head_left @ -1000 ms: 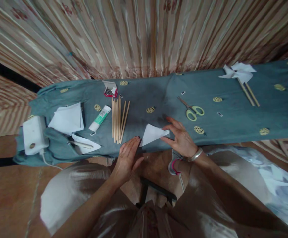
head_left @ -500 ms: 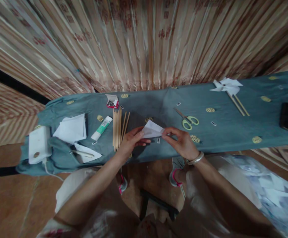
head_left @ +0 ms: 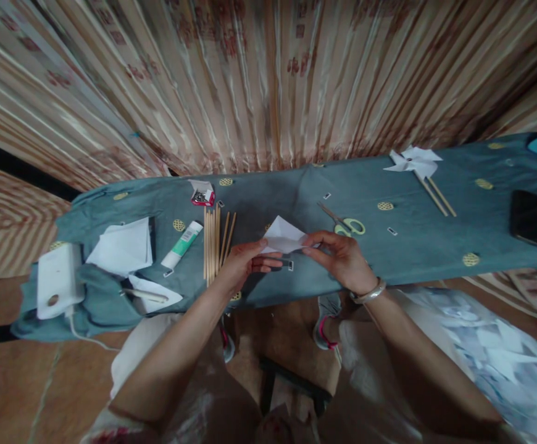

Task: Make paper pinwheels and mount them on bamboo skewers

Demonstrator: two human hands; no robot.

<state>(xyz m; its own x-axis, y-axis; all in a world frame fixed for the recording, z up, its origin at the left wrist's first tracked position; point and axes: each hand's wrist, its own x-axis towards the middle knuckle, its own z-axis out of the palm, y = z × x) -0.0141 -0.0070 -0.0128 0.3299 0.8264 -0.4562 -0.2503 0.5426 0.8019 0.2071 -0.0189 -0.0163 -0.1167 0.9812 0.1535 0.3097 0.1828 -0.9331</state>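
A folded white paper (head_left: pixel 285 237) is held just above the blue-grey cloth (head_left: pixel 296 197) of a narrow table. My left hand (head_left: pixel 242 267) pinches its left corner with thumb and fingers closed. My right hand (head_left: pixel 342 258), with a silver bangle on the wrist, pinches the right corner. A row of wooden sticks (head_left: pixel 214 243) lies just left of my left hand. Green-handled scissors (head_left: pixel 346 224) lie just beyond my right hand.
On the left lie a green-and-white glue tube (head_left: pixel 183 243), a red box of pins (head_left: pixel 201 193), a stack of white paper (head_left: pixel 121 248) and a white device (head_left: pixel 57 280). A finished paper pinwheel (head_left: pixel 412 162) and a black phone (head_left: pixel 534 219) lie to the right. A striped curtain hangs behind.
The paper lay flat on the cloth with both hands open beside it. Both hands have since pinched its corners and lifted it slightly off the cloth.
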